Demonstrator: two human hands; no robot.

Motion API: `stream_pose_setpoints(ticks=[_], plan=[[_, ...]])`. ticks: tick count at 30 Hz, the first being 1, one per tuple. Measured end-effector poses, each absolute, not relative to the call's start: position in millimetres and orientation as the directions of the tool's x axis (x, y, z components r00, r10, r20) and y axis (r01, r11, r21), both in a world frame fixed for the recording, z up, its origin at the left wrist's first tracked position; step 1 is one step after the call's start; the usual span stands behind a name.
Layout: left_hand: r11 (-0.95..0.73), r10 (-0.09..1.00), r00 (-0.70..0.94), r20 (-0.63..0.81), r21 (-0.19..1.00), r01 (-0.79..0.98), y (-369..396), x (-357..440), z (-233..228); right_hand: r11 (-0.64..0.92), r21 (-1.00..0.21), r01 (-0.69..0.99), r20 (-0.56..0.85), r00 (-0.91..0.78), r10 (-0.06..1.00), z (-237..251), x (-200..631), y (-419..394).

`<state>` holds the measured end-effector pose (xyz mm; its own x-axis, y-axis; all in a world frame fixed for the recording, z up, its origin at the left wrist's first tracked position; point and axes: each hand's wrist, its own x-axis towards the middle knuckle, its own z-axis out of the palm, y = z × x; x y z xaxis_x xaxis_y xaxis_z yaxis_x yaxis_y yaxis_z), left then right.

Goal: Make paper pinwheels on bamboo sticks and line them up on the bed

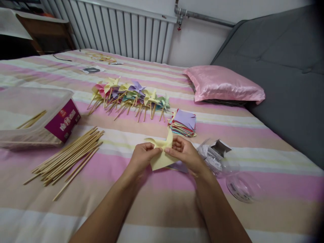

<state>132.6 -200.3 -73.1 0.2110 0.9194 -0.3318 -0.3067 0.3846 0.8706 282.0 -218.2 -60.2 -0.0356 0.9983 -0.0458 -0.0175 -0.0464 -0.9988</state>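
Yellow paper [163,162] pinched between my left hand [142,156] and right hand [188,153] over the striped bed [169,206]
My thumbs [173,153] press near its middle, close to the stacked colored squares [186,118]; the plastic tub [48,96] has a purple label [63,122] with white characters, too blurred for me to read.

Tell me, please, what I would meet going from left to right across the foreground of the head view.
Clear plastic tub, wooden sticks, left hand, yellow paper, right hand, small open box, clear round plastic container.
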Motion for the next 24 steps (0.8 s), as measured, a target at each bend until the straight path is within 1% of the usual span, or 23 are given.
stream_pose_setpoints(ticks=[2, 5, 6, 7, 8, 9, 11, 12, 14, 16, 20, 24], plan=[[0.380, 0.925, 0.142, -0.353, 0.848, -0.368, -197.4, 130.7, -73.6, 0.095, -0.995, 0.040, 0.098, 0.091, 0.991, -58.9, 281.7, -217.7], [0.368, 0.925, 0.074, -0.374, 0.826, -0.427, -192.4, 126.3, -72.4, 0.308, -0.939, 0.151, 0.340, 0.287, 0.896, -54.0, 280.6, -220.5], [0.362, 0.924, 0.060, -0.377, 0.815, -0.452, -191.1, 125.0, -71.7, 0.353, -0.919, 0.174, 0.391, 0.308, 0.867, -52.2, 280.0, -222.4], [0.357, 0.924, 0.054, -0.379, 0.803, -0.478, -190.1, 124.0, -70.9, 0.375, -0.909, 0.182, 0.414, 0.289, 0.863, -50.7, 279.4, -224.4], [0.354, 0.923, 0.053, -0.380, 0.788, -0.504, -189.4, 123.4, -69.9, 0.374, -0.910, 0.181, 0.409, 0.228, 0.884, -49.6, 278.6, -226.5], [0.351, 0.922, 0.053, -0.382, 0.773, -0.528, -189.1, 123.1, -68.8, 0.352, -0.918, 0.182, 0.378, 0.134, 0.916, -49.1, 277.6, -228.4], [0.366, 0.913, 0.063, -0.403, 0.741, -0.564, -189.2, 123.4, -65.6, 0.295, -0.930, 0.217, 0.284, -0.084, 0.955, -49.7, 275.2, -230.9], [0.380, 0.905, 0.071, -0.419, 0.722, -0.579, -189.5, 123.7, -63.6, 0.282, -0.927, 0.248, 0.244, -0.172, 0.954, -50.7, 273.9, -231.4], [0.408, 0.888, 0.088, -0.451, 0.685, -0.604, -190.4, 124.7, -59.3, 0.296, -0.904, 0.309, 0.219, -0.261, 0.940, -53.7, 271.5, -230.9], [0.431, 0.875, 0.108, -0.471, 0.660, -0.615, -191.4, 125.6, -55.7, 0.338, -0.871, 0.357, 0.251, -0.266, 0.931, -56.9, 269.8, -229.3], [0.445, 0.871, 0.127, -0.474, 0.653, -0.613, -193.0, 126.8, -53.6, 0.378, -0.818, 0.433, 0.302, -0.236, 0.924, -60.7, 269.7, -226.3], [0.432, 0.887, 0.144, -0.439, 0.677, -0.596, -194.0, 127.4, -57.0, 0.379, -0.818, 0.433, 0.307, -0.229, 0.924, -60.0, 270.2, -225.4]])
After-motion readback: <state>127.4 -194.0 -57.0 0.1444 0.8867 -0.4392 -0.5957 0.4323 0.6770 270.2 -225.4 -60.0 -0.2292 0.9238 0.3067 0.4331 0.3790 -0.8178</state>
